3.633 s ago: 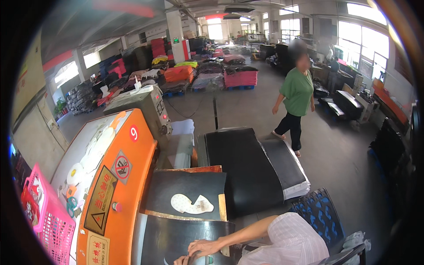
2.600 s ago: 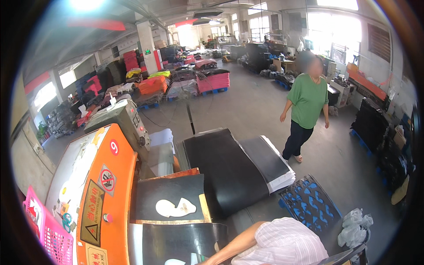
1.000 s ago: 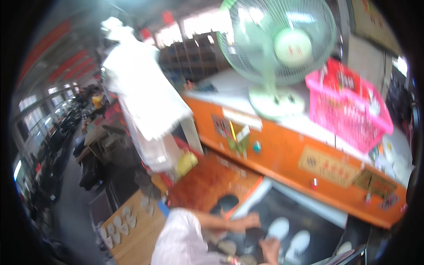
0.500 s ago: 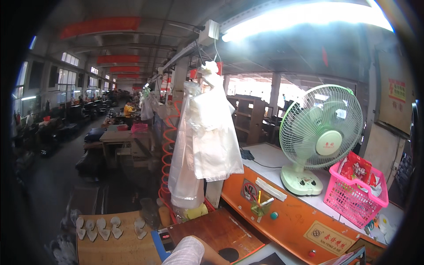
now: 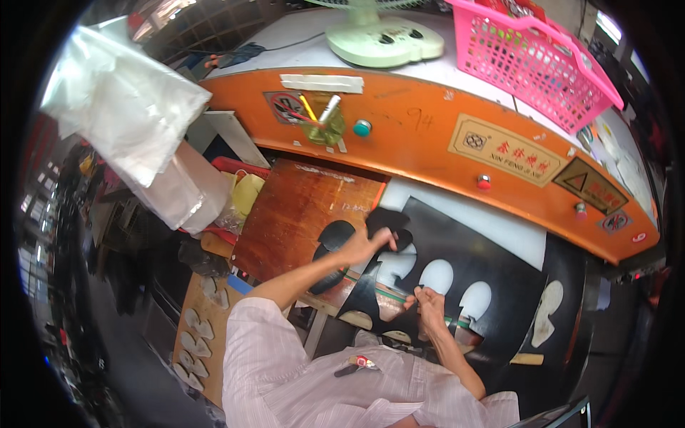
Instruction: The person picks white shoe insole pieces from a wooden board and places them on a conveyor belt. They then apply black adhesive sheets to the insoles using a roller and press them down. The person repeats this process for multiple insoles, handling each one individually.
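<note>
A black sheet (image 5: 457,235) with several rounded, sole-shaped holes lies over a white surface in front of me. My left hand (image 5: 367,246) reaches in at the sheet's left side, its fingers closed on a black cut-out piece (image 5: 389,220) with rounded ends. Close to the sheet's near edge, my right hand (image 5: 431,308) has its thumb and fingers pinched together on the sheet material between two holes. More dark rounded pieces (image 5: 335,234) rest at the right edge of the brown wooden board (image 5: 303,203), partly behind my left forearm.
An orange machine beam (image 5: 399,132) with buttons crosses beyond the sheet. On the ledge behind stand a fan base (image 5: 385,39) and a pink basket (image 5: 528,57). Clear plastic bags (image 5: 135,107) hang at left. Several pale shaped pieces (image 5: 196,324) lie on a tan board.
The view has swung from the room down to the work surface. Both hands and the black sheet are now visible; before, only a sleeve and part of an arm showed.
</note>
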Action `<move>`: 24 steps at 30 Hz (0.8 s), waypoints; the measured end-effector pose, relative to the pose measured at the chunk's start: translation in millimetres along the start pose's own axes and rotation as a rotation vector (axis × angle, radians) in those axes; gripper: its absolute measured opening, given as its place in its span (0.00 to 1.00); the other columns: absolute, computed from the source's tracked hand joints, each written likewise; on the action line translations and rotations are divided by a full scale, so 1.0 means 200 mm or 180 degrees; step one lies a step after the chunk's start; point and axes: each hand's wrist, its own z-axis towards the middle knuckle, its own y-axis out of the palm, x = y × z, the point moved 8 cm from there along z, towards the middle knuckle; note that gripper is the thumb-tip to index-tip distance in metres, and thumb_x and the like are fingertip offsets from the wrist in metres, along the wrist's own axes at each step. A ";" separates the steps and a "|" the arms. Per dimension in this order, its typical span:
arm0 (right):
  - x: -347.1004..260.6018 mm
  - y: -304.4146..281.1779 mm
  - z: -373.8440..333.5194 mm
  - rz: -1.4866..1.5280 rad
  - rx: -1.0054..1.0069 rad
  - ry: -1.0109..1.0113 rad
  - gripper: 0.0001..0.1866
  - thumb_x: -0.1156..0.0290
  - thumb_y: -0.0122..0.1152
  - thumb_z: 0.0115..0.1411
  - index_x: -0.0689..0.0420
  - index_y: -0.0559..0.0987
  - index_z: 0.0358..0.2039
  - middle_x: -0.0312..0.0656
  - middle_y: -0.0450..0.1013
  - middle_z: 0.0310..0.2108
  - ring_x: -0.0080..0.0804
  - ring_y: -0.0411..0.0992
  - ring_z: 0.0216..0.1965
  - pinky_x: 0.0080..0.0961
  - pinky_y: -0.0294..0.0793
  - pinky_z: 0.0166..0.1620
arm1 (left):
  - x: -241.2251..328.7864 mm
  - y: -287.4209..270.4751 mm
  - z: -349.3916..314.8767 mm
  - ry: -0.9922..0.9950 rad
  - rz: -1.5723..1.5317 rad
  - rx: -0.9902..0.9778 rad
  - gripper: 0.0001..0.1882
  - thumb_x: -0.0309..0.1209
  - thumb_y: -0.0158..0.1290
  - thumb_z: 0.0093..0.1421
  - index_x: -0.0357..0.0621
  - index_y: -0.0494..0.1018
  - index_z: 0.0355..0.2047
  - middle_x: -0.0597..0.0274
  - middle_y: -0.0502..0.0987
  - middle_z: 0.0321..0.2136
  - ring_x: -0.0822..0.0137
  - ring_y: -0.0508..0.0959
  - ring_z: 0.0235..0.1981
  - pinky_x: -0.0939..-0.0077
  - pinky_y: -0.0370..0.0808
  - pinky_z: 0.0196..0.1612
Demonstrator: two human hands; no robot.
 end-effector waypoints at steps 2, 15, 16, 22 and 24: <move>-0.02 0.00 0.01 -0.0150 0.0075 -0.0097 0.15 0.68 0.59 0.73 0.61 0.76 0.29 0.44 0.80 0.25 0.27 0.76 0.24 0.25 0.76 0.33 | 0.12 -0.26 0.08 -0.0047 0.0375 0.0528 0.27 0.48 0.45 0.77 0.38 0.80 0.30 0.61 0.83 0.34 0.67 0.81 0.41 0.66 0.77 0.50; -0.28 -0.39 -0.36 -0.1566 0.0876 -0.1267 0.17 0.69 0.65 0.66 0.65 0.79 0.52 0.50 0.81 0.35 0.42 0.80 0.32 0.37 0.80 0.39 | -0.15 -0.39 -0.50 0.0374 0.2587 -0.1195 0.35 0.20 0.56 0.50 0.39 0.72 0.63 0.42 0.71 0.64 0.43 0.66 0.70 0.50 0.61 0.73; -0.38 -0.58 -0.47 -0.2171 0.1776 -0.1710 0.15 0.71 0.65 0.65 0.64 0.79 0.50 0.52 0.80 0.41 0.45 0.79 0.40 0.38 0.78 0.44 | -0.18 -0.38 -0.58 0.0347 0.2683 -0.1206 0.38 0.21 0.56 0.50 0.39 0.70 0.65 0.42 0.68 0.66 0.44 0.63 0.71 0.49 0.59 0.74; -0.20 -1.51 -0.77 -0.3138 0.3471 -0.0420 0.43 0.52 0.76 0.58 0.72 0.70 0.62 0.65 0.70 0.61 0.61 0.67 0.64 0.47 0.64 0.68 | -0.12 -0.27 -0.87 -0.0277 0.2938 -0.0749 0.40 0.22 0.55 0.49 0.39 0.66 0.68 0.44 0.62 0.70 0.39 0.59 0.73 0.44 0.57 0.73; -0.07 -1.65 -0.78 -0.2665 0.3460 -0.0273 0.45 0.52 0.80 0.55 0.70 0.71 0.62 0.63 0.72 0.59 0.56 0.70 0.62 0.44 0.67 0.66 | -0.09 -0.18 -0.91 -0.0395 0.2348 -0.0065 0.34 0.24 0.53 0.57 0.36 0.67 0.66 0.42 0.70 0.64 0.39 0.67 0.66 0.48 0.61 0.69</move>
